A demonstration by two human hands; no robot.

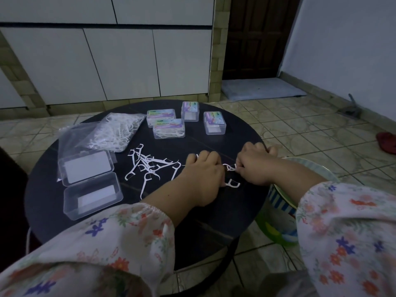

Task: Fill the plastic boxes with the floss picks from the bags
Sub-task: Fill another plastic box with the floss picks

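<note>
Nearest, my floral sleeves [120, 243], then both hands low on the round dark table [214, 221]. Left hand [201, 179]: fingers curled down over floss picks, one white pick [233, 184] jutting from beneath it. Right hand [255, 166]: fingertips pinching a pick [230, 167] between the two hands. Left of them, loose picks [150, 166] scattered on the tabletop. Near left edge, open plastic box [93, 195] with its lid [85, 167] flat beside it. Beyond, clear bag [113, 131] holding a heap of picks. Far side, four closed labelled boxes [169, 128] grouped, well inside the rim. Right edge of the table: striped tub [280, 202] touching or just beside it. Tiled floor [300, 129] lies open to the right; white cabinets [107, 61], dark door [259, 35] and mat [261, 88] behind.
</note>
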